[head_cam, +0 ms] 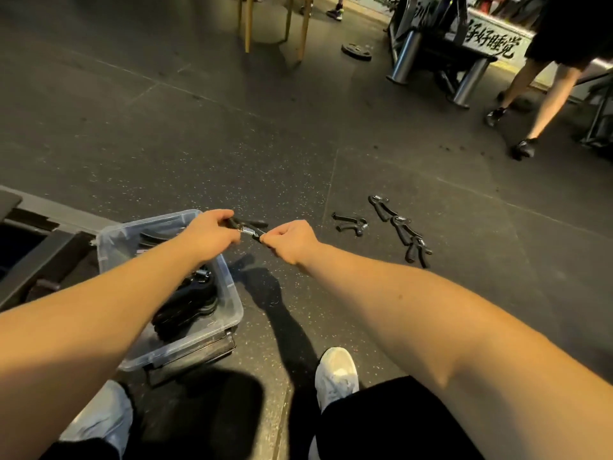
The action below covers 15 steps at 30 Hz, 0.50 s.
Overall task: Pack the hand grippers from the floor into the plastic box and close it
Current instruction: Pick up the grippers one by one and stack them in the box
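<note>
On the dark speckled rubber floor of a gym, I am crouching with my white shoe planted just right of the plastic box. Both my hands are working in front of me, above the box's far right corner. My left hand is curling its fingers round one black handle of a hand gripper. My right hand is pinching the other handle, with the metal spring showing between the two hands.

The box is standing open at my left, and black hand grippers are lying piled inside it. More loose grippers are waiting on the floor to the right of my hands, strung out in a loose row and well apart from the box.

A dark raised ledge is closing in the box's left side. Between me and the far end, the floor is lying wide and flat. Far off, wooden chair legs, a weight plate and a steel machine frame are lining the edge, and another person's legs are standing at the upper right.
</note>
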Each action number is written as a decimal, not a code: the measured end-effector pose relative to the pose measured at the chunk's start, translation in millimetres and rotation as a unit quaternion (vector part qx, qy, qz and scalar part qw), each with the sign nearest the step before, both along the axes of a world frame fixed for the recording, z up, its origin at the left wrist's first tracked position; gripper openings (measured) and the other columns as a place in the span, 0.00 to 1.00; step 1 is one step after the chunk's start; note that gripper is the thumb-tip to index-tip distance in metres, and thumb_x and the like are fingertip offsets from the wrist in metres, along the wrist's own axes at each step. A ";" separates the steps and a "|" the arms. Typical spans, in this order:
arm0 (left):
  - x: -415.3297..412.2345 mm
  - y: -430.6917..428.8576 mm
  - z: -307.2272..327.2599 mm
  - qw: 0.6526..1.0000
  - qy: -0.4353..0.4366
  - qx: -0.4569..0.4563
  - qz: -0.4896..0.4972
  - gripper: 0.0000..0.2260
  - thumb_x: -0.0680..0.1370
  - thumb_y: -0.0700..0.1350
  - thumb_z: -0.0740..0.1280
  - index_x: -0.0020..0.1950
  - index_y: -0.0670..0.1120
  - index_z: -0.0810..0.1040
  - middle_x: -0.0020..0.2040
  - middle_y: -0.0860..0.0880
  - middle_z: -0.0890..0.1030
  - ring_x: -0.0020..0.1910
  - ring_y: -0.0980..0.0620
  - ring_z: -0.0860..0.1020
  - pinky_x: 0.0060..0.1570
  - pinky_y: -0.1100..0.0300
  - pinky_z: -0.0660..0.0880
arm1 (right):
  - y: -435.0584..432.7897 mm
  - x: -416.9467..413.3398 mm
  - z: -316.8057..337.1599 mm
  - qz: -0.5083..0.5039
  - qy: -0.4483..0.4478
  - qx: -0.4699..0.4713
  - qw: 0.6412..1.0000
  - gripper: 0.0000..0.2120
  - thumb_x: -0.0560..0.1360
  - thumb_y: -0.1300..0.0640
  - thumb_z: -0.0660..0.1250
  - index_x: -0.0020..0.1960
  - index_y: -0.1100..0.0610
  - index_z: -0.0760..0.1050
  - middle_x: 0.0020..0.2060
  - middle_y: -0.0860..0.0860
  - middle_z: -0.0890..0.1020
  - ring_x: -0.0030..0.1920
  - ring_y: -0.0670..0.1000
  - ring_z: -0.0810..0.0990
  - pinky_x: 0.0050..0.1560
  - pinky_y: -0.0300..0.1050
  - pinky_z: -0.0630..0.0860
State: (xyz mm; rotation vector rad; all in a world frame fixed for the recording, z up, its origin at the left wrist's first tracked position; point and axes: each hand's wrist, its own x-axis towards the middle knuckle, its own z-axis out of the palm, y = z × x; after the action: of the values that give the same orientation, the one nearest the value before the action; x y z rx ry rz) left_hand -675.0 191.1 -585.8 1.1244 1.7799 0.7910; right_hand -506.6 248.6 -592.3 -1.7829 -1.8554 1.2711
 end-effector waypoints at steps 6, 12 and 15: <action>-23.6 -49.3 -28.0 0.997 -0.022 0.049 0.061 0.24 0.73 0.49 0.77 0.67 0.44 0.78 0.53 0.45 0.83 0.47 0.50 0.81 0.49 0.58 0.77 | -37.6 -25.1 -26.5 -0.011 0.033 -0.015 0.999 0.18 0.71 0.49 0.72 0.43 0.65 0.82 0.29 0.52 0.75 0.31 0.49 0.69 0.35 0.43 0.69; -42.1 -80.1 -39.0 0.994 -0.024 0.085 0.068 0.15 0.75 0.52 0.75 0.59 0.49 0.80 0.47 0.47 0.83 0.44 0.50 0.81 0.50 0.56 0.79 | -45.7 -45.8 -40.8 -0.026 0.063 -0.047 0.997 0.18 0.64 0.47 0.72 0.40 0.63 0.84 0.27 0.52 0.79 0.31 0.50 0.73 0.37 0.47 0.71; -55.0 -84.0 -42.6 0.988 -0.062 0.103 0.096 0.15 0.76 0.46 0.74 0.61 0.49 0.79 0.48 0.49 0.82 0.45 0.51 0.82 0.57 0.49 0.80 | -44.3 -54.0 -37.6 -0.046 0.099 -0.063 0.992 0.18 0.64 0.46 0.71 0.38 0.63 0.84 0.30 0.54 0.82 0.31 0.51 0.76 0.38 0.49 0.74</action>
State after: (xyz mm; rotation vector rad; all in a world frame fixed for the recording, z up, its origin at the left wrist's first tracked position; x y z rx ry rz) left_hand -729.9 107.1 -628.4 1.0189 1.7487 1.1595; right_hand -560.6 204.4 -629.9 -1.7124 -1.5998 1.4990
